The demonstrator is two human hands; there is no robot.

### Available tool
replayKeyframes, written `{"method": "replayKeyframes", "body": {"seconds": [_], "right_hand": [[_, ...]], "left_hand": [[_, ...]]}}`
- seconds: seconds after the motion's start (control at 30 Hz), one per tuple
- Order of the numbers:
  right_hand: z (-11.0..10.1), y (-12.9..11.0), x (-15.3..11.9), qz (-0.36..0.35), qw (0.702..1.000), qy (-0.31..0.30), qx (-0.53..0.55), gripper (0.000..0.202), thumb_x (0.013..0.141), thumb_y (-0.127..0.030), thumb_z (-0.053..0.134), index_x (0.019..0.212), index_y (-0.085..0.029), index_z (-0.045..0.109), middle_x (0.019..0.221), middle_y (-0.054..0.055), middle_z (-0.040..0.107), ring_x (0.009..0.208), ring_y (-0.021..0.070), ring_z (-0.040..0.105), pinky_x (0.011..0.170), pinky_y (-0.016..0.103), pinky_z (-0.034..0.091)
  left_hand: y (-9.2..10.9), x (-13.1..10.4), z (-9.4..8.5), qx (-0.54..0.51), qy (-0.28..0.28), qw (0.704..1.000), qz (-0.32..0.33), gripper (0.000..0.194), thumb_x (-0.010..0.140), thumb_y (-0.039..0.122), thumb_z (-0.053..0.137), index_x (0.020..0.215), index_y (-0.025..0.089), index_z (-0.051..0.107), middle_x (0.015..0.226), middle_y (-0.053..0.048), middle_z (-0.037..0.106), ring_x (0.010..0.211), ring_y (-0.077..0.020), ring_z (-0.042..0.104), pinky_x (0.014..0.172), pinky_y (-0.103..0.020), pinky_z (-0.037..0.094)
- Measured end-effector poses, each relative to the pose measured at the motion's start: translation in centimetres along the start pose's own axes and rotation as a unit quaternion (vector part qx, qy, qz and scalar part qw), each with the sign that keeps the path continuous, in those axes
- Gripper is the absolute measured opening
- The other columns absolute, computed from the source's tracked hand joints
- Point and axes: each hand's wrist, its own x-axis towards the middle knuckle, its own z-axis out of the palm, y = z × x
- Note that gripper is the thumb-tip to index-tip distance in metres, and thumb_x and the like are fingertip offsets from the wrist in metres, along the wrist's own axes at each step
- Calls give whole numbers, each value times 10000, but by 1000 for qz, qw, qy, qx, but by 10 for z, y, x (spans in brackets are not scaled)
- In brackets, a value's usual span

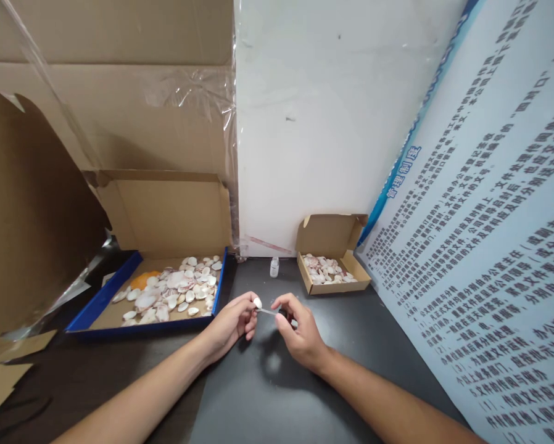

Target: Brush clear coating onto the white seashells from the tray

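Observation:
My left hand [234, 325] pinches a small white seashell [257, 303] between thumb and fingertips. Across from it, my right hand [299, 330] has its fingers closed on a thin pale applicator stick [266, 311] with a dark end partly hidden by the fingers. The stick's tip reaches the lower edge of the shell; whether it touches is too small to tell. Behind both hands a small bottle [274, 267] with a white label stands upright on the dark table [258, 401].
To the left, an open blue-edged cardboard box [147, 330] holds many shells and an orange piece [144, 280]. A smaller open cardboard box [339, 287] with shells stands at the back right. A white wall panel [332, 123] and a printed board [494, 246] bound the table.

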Motion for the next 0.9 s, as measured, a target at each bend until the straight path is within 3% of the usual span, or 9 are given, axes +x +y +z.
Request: {"method": "replayKeyframes", "body": {"seconds": [0.37, 0.73, 0.9], "right_hand": [[1, 1, 0, 8, 1000, 27, -9, 116, 809, -222, 530, 921, -190, 531, 553, -90, 332, 453, 87, 326, 444, 211, 260], [0, 1, -1, 0, 1000, 5, 14, 114, 849, -239, 482, 945, -188, 517, 589, -72, 390, 499, 101, 389, 487, 216, 317], [2, 3, 0, 9, 999, 35, 7, 159, 805, -215, 530, 956, -197, 483, 599, -85, 357, 480, 90, 342, 462, 210, 278]], "left_hand": [[-1, 0, 1, -3, 2, 1000, 2, 103, 742, 222, 584, 758, 183, 490, 546, 66, 406, 425, -66, 357, 402, -171, 350], [-3, 0, 0, 14, 3, 1000, -1, 108, 710, 194, 562, 786, 190, 485, 539, 70, 409, 428, -66, 342, 408, -165, 335], [-4, 1, -1, 43, -3, 999, 0, 123, 766, 254, 588, 814, 189, 495, 526, 88, 362, 427, -62, 311, 410, -161, 323]]}}
